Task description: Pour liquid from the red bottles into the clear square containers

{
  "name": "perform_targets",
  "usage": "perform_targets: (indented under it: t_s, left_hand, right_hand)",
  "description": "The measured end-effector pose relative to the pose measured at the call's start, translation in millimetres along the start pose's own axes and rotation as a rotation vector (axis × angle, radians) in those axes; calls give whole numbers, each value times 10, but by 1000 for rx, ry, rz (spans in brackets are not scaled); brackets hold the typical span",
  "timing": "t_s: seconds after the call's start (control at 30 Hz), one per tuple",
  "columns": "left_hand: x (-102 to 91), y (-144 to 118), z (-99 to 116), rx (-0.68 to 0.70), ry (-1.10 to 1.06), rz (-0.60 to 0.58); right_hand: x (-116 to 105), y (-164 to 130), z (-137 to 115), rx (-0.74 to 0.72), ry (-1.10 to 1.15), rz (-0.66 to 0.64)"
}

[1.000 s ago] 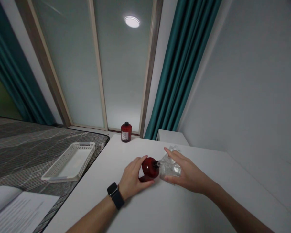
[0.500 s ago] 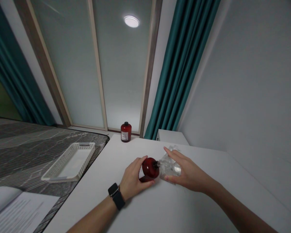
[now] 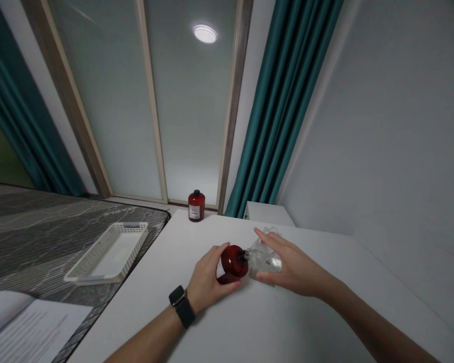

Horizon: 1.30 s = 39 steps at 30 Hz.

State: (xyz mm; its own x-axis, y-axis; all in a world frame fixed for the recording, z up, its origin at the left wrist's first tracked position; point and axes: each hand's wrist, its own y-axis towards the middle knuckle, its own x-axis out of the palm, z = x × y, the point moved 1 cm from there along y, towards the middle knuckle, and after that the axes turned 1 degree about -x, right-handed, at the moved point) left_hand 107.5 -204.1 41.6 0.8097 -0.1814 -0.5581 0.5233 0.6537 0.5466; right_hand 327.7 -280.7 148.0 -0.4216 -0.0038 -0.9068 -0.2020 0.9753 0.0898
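While L hand [image 3: 206,277] clamps tipped red btl [image 3: 233,263], neck [image 3: 244,255]'s at clear vessel [image 3: 263,261] within R hand [image 3: 295,264] (hold: can't tell); looks mid-job, 2nd btl [image 3: 196,206] beyond L grip untouched.

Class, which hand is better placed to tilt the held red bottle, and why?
Probably the left hand: it grips the red bottle around its body. The right hand is spread about a transparent object near the bottle's mouth.

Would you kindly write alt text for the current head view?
A left hand grips a red bottle, tipped toward a clear object with the right hand spread around it. A second red bottle stands farther back on the white table.
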Motion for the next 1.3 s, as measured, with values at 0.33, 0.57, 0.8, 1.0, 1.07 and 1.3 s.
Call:
perform_targets:
  t_s: [0.33, 0.57, 0.8, 1.0, 1.07, 1.3]
  left_hand:
    - [17, -7, 3, -25, -30, -18]
    - [6, -2, 26, -34, -45, -21]
    - [20, -9, 15, -32, -43, -3]
    - [35, -8, -3, -33, -59, -2]
    - [33, -9, 0, -36, -67, -2]
    - [36, -16, 2, -53, -88, -15]
  right_hand:
    - [-49, -1, -60, -6, -7, -26]
    - [-73, 17, -90, 3, -9, -25]
    - [-75, 16, -66, -33, -11, -16]
    - [-87, 26, -87, -17, -16, -29]
    - [-94, 30, -100, -15, -17, -29]
    - [-104, 32, -95, -29, -12, -32]
